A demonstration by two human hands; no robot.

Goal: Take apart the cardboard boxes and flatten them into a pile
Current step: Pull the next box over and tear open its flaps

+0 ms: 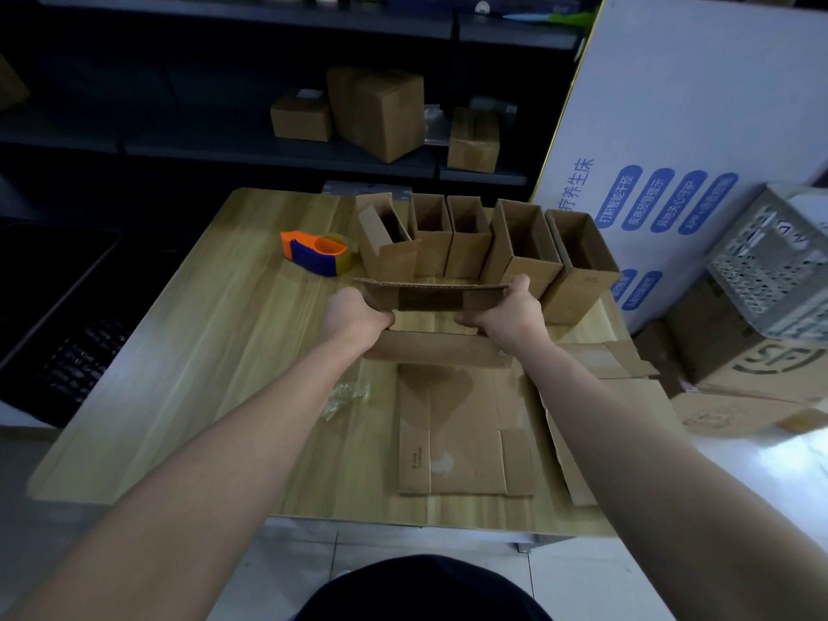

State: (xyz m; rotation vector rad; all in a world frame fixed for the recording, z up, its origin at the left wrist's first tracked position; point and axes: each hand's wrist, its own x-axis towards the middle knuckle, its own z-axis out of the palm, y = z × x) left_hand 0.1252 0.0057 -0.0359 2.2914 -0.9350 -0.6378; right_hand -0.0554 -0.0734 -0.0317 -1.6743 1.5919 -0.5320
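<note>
On my feed the left hand (354, 318) and the right hand (511, 313) each gripped one end of a half-collapsed box (430, 298), held in the air above the middle of the counter (201, 351). The right thumb lay over the box's upper right corner. The fingers of both hands were curled under the cardboard, out of my sight. The box's lower panel dipped behind the wrists, so I could not tell whether it touched the counter.

Behind it, along the far edge toward the far right corner, stood a row of five open boxes (522, 244), upright and side by side. The held box hid the bottoms of the middle ones. Flattened sheets (466, 441) lay overlapping toward the near right corner. The right forearm covered part of them, and the counter's right edge was hidden beneath them. Print on them was too small to read.

A tape dispenser (313, 253) sat near the far edge, left of the row. A crumpled bit of clear tape (345, 396) lay just left of the sheets, hard to make out.
</note>
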